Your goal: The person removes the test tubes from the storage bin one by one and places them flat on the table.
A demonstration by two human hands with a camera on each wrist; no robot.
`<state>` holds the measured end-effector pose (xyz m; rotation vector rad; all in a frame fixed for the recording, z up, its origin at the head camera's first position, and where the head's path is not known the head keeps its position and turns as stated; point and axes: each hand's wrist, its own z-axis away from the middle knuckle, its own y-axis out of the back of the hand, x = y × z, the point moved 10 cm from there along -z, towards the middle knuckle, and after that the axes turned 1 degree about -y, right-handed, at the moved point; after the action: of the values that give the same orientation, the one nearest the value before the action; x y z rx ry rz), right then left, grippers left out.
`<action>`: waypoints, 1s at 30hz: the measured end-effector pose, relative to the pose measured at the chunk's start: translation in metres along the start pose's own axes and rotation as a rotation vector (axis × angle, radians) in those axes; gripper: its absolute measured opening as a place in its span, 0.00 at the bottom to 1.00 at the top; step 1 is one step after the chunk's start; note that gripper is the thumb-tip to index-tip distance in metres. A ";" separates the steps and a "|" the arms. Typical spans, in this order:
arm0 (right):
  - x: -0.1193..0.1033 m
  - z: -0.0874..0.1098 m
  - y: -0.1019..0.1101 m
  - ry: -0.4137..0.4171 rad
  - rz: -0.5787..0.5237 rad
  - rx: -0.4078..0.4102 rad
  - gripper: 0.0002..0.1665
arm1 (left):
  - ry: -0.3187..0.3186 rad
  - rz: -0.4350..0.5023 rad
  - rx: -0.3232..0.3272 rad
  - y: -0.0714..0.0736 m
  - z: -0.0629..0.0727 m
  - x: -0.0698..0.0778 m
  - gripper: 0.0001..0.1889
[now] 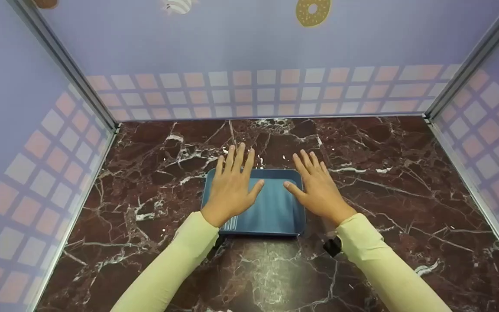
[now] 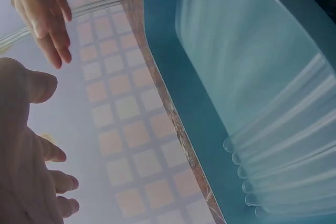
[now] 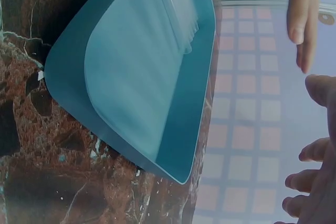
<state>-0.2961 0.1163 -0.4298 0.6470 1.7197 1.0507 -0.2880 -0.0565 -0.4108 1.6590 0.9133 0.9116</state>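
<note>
A blue rectangular tray (image 1: 271,210) lies on the table in the head view. Several clear, round-ended tubes (image 2: 283,148) lie side by side at the tray's left end, partly hidden under the left arm in the head view. My left hand (image 1: 231,187) hovers above the tray's left part, fingers straight and spread, thumb pointing inward. Over the tray's right edge, my right hand (image 1: 320,193) is held palm down with its fingers extended. Both wrist views show space between the hands and the tray, and neither hand holds anything.
Dark red marbled table surface (image 1: 405,203) surrounds the tray. A back wall (image 1: 249,47) and side walls (image 1: 28,173) with pink and white squares enclose it on three sides. A small black device (image 1: 332,246) sits under the right wrist.
</note>
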 end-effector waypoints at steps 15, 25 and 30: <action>0.016 0.004 -0.007 -0.032 -0.002 0.012 0.46 | 0.031 0.000 -0.025 -0.010 0.001 -0.005 0.42; 0.027 0.010 -0.024 -0.088 -0.026 0.040 0.44 | 0.081 0.030 -0.043 -0.021 0.014 -0.022 0.40; 0.033 0.019 -0.029 -0.116 -0.030 0.061 0.43 | 0.075 0.032 -0.042 -0.025 0.017 -0.023 0.39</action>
<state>-0.2897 0.1353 -0.4726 0.7050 1.6611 0.9244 -0.2858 -0.0781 -0.4418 1.6172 0.9145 1.0136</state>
